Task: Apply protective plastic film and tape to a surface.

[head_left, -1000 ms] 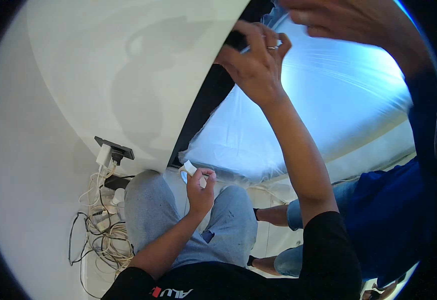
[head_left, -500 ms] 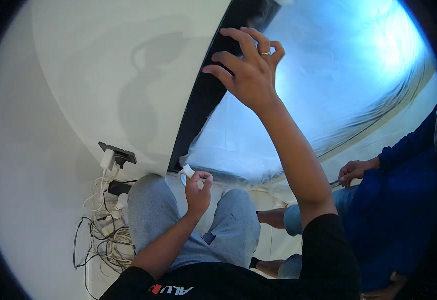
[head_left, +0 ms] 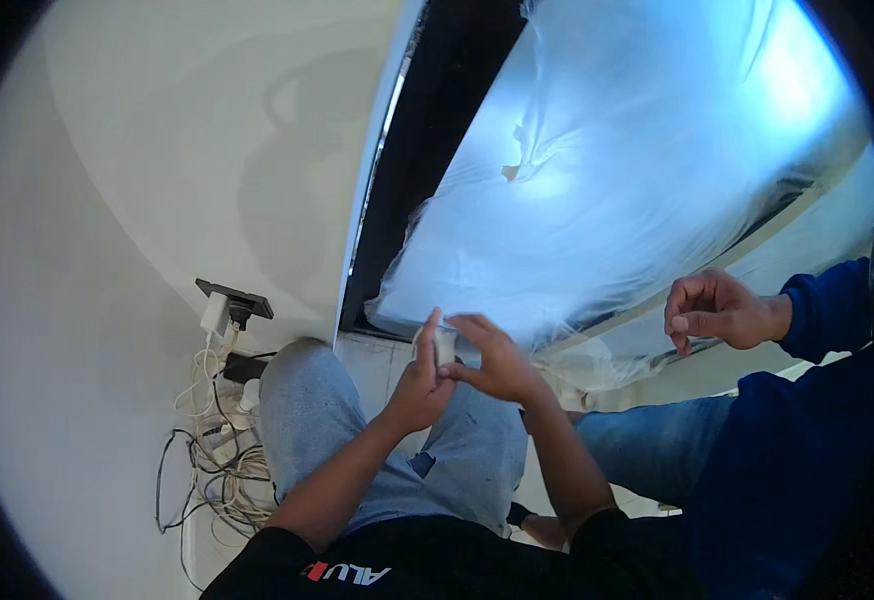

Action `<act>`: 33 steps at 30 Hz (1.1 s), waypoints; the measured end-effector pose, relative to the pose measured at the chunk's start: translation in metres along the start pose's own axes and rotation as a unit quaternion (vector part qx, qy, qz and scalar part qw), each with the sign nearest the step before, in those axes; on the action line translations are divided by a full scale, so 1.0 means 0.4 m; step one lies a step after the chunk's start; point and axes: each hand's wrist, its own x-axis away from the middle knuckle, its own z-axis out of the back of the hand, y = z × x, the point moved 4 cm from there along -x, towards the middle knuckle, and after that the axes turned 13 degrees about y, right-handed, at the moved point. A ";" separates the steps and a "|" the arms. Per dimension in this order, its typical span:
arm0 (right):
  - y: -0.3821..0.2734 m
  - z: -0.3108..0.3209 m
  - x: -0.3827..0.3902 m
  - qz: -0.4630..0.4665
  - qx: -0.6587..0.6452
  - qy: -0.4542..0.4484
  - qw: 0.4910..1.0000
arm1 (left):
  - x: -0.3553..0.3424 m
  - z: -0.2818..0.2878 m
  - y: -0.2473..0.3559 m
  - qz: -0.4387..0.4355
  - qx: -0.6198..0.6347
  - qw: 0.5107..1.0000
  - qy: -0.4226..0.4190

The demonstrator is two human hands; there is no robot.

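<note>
Over my knees, in front of the grey trousers [head_left: 302, 420], my left hand [head_left: 419, 392] is closed on a roll of white tape [head_left: 446, 347], fingers pointing up along its left side. From the right, my right hand [head_left: 500, 362] meets the roll, its curved fingers at the top and its thumb lower down beside the left hand. The fingers partly hide the roll, and no loose end of tape can be made out. Beyond my hands stands a black frame strip [head_left: 447, 100] along a panel covered in clear plastic film [head_left: 597, 230], lit blue-white.
A pale wall [head_left: 187, 170] rises on the left, with a black socket plate [head_left: 235, 299] and plugs. Tangled cables [head_left: 232, 490] lie beside my left leg. Close on the right is another person in blue, their hand [head_left: 722, 310] held near the film.
My right hand has come down from the black strip to the tape roll in my left hand. The other person's hand has risen, and the view has shifted slightly.
</note>
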 end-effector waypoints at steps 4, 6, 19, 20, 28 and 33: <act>0.070 -0.050 0.116 -0.183 -0.174 -0.012 0.968 | 0.019 0.005 0.008 0.022 -0.125 0.984 -0.124; 0.118 -0.065 0.186 -0.257 -0.298 0.066 0.917 | 0.030 -0.014 0.020 0.029 -0.112 0.975 -0.189; 0.077 -0.108 0.228 -0.201 -0.147 0.089 0.964 | 0.112 0.045 -0.058 0.307 -0.142 0.936 -0.096; 0.079 -0.115 0.229 -0.200 -0.148 0.090 0.964 | 0.114 0.057 -0.076 0.306 -0.143 0.937 -0.095; 0.102 -0.121 0.246 -0.250 -0.040 0.133 0.958 | 0.083 0.072 -0.065 0.107 -0.325 0.927 -0.152; 0.093 -0.109 0.182 -0.193 -0.149 -0.130 0.961 | 0.072 0.041 -0.020 0.090 -0.438 0.859 -0.251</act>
